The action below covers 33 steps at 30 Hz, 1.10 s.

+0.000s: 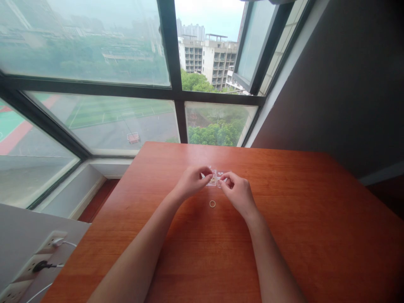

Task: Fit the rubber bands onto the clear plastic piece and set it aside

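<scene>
Wooden table [284,219], clear packet [216,177] between grips

On the table [284,219], a ring [212,204] lies just before the packet [216,177] — between both hands.

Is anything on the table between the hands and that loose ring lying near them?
Nothing visible. The ring lies alone on the bare table, just nearer the person than the left hand and right hand, which both pinch a small clear packet. The wood between hands and ring is open.
</scene>
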{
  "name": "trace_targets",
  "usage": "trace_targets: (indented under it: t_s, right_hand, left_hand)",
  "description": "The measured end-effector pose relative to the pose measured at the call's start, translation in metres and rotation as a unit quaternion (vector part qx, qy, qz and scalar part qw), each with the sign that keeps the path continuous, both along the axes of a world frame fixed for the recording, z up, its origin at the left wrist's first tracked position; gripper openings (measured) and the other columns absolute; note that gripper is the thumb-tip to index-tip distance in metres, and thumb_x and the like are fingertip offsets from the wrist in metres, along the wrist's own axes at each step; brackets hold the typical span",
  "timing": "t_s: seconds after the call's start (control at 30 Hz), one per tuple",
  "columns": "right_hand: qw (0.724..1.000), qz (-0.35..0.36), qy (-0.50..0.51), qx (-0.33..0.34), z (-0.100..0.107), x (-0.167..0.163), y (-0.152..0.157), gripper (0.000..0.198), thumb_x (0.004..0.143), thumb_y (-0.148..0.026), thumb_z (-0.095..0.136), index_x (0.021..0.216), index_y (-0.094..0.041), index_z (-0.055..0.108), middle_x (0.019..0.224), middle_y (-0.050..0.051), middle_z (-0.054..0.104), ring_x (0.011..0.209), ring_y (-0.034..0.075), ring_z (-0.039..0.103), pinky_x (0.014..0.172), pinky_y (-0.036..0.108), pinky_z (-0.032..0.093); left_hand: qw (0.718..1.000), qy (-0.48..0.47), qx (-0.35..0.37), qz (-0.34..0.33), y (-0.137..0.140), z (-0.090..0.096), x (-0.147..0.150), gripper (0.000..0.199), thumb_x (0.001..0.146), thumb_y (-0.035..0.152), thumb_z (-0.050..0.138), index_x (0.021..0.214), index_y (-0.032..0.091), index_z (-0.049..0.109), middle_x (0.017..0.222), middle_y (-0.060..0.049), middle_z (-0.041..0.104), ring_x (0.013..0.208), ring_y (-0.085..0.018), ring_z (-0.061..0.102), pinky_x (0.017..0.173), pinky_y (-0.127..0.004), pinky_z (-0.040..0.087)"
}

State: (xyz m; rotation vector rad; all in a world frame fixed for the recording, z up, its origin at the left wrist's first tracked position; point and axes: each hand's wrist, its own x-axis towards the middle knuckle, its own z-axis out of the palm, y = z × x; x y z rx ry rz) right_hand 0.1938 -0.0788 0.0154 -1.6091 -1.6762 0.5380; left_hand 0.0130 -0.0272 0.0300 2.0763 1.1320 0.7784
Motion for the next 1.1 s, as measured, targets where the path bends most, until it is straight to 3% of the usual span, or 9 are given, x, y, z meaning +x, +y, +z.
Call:
trace_targets:
  t_s: [0.13,0.23,0.57,0.93,1.1]
  right_hand:
    - [1.0,-0.007,0.009,0.016,0.0,0.0,-0.001,0.014,0.081,-0.033,0.057,0.08,-0.021,0.065,0.055,-0.004,0.052,0.054,0.012,0.049,0.056,0.022,0.036]
    - [1.0,-0.004,0.014,0.023,0.001,0.0,-0.001,0.016,0.082,-0.033,0.056,0.08,-0.021,0.065,0.056,-0.004,0.052,0.055,0.012,0.049,0.057,0.022,0.036]
    - [1.0,-0.01,0.011,0.004,0.002,0.0,-0.001,0.014,0.081,-0.032,0.056,0.081,-0.021,0.065,0.056,-0.004,0.053,0.056,0.013,0.05,0.058,0.022,0.036]
    - [1.0,0.01,-0.003,-0.014,-0.001,0.001,0.0,0.013,0.081,-0.029,0.058,0.083,-0.022,0.068,0.059,-0.004,0.058,0.057,0.012,0.053,0.059,0.022,0.036]
    - [0.997,0.059,-0.019,-0.051,-0.001,0.001,-0.001,0.014,0.081,-0.025,0.056,0.084,-0.022,0.069,0.063,-0.003,0.062,0.06,0.012,0.055,0.06,0.022,0.036]
  left_hand:
    - [0.996,-0.038,-0.045,-0.065,-0.006,0.006,0.007,0.022,0.085,0.032,0.056,0.084,0.014,0.07,0.076,-0.003,0.067,0.064,-0.011,0.053,0.058,-0.021,0.041]
    - [0.995,-0.048,-0.044,-0.072,-0.008,0.005,0.011,0.019,0.084,0.029,0.058,0.079,0.014,0.068,0.073,-0.003,0.066,0.065,-0.011,0.054,0.058,-0.021,0.041]
    - [0.997,0.013,0.056,0.056,0.004,-0.01,0.0,0.013,0.081,0.025,0.059,0.08,0.015,0.068,0.075,-0.002,0.068,0.061,-0.01,0.053,0.057,-0.021,0.039]
    - [0.996,0.049,0.066,0.044,0.006,-0.015,-0.004,0.013,0.081,0.023,0.058,0.082,0.016,0.069,0.078,-0.003,0.07,0.064,-0.011,0.056,0.059,-0.021,0.04]
    - [0.995,0.039,0.072,0.057,0.01,-0.014,-0.01,0.013,0.081,0.023,0.058,0.082,0.016,0.069,0.078,-0.002,0.069,0.062,-0.011,0.055,0.057,-0.021,0.039]
